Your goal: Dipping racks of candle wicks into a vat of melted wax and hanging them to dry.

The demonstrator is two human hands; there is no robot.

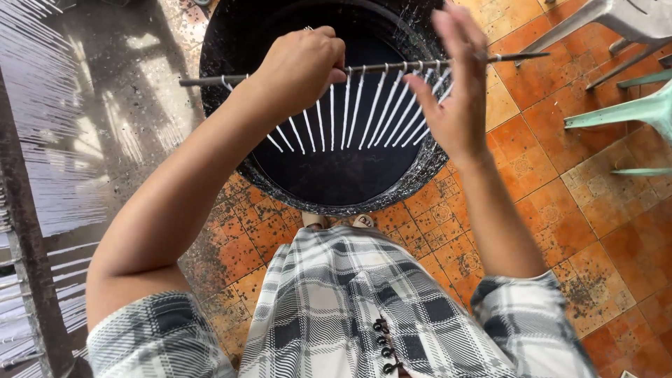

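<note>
My left hand [301, 66] grips a thin dark metal rod [378, 68] held level over a big black round tub [231, 28]. Several thin white sticks [348, 108] hang in a row from the rod and fan down into the tub. My right hand [455, 91] is open at the rod's right part, with its fingers spread and touching the hanging sticks. Both forearms reach forward from checked sleeves.
Orange patterned floor tiles [560, 210] lie to the right, with pale plastic chair legs [630, 105] at the upper right. A rack of white sticks on a dark frame [28, 231] stands at the left beside a wet grey floor [133, 105].
</note>
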